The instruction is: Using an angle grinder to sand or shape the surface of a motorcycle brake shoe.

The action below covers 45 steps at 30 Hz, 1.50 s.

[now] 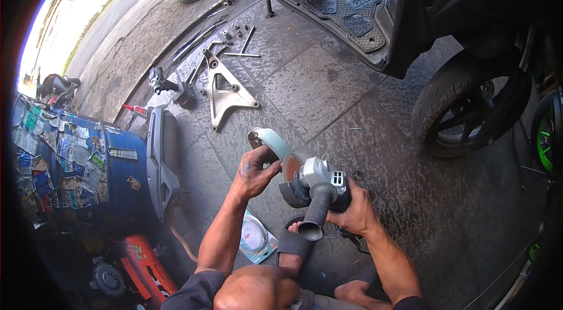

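Observation:
My right hand (359, 209) is wrapped round the body of an angle grinder (318, 170), whose dark side handle juts toward me with nothing gripping it. The grinder has a reddish-brown disc (291, 166) beside a dark guard. My left hand (255, 174) is closed on a curved, pale green part (274, 141), held up against or very near the disc. Whether the two touch I cannot tell. Below my left hand lies a round, clear-packed item on a teal card (254, 235), close to my sandalled foot (294, 244).
Ahead lie a triangular metal bracket (226, 101), a cordless power tool (171, 87), a T-handle wrench (245, 46) and small hardware. A blue drum (126, 160) stands left, with a grey body panel (162, 163) beside it. A scooter (346, 2) and wheel (463, 105) stand at right.

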{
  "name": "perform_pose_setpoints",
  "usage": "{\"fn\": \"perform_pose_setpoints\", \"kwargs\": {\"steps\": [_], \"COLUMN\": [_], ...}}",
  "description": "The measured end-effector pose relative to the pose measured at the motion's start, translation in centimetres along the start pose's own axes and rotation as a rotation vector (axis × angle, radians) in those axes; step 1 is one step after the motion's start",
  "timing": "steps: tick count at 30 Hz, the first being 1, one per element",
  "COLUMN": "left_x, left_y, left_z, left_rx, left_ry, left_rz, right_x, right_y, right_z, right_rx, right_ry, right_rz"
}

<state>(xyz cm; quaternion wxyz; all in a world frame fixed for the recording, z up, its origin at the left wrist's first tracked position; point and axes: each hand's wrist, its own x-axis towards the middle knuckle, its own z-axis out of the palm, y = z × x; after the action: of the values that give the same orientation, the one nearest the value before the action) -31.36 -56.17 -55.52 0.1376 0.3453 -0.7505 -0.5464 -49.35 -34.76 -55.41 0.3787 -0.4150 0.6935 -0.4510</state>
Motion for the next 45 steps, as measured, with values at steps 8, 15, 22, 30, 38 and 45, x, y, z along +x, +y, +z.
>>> {"fn": "perform_pose_setpoints", "kwargs": {"steps": [8,15,22,30,38,45], "left_x": [0.05,0.14,0.32,0.21,0.33,0.40], "left_y": [-0.09,0.62,0.63,0.38,0.44,0.76], "left_z": [-0.17,-0.13,-0.22,-0.49,-0.23,-0.26], "left_rx": [0.018,0.004,0.112,0.078,0.149,0.200], "left_ry": [-0.002,-0.017,-0.011,-0.016,0.000,-0.010], "left_rz": [0.011,-0.008,0.012,0.030,0.045,0.048], "right_x": [0.21,0.33,0.46,0.57,0.58,0.58], "right_y": [0.14,0.38,0.33,0.32,-0.07,0.12], "right_z": [0.22,0.07,0.16,0.11,0.12,0.12], "right_rx": [-0.017,-0.009,0.007,0.003,-0.004,-0.008], "right_ry": [0.005,0.004,-0.010,-0.013,-0.008,-0.010], "right_rz": [0.010,0.032,0.034,0.050,0.037,0.050]}}
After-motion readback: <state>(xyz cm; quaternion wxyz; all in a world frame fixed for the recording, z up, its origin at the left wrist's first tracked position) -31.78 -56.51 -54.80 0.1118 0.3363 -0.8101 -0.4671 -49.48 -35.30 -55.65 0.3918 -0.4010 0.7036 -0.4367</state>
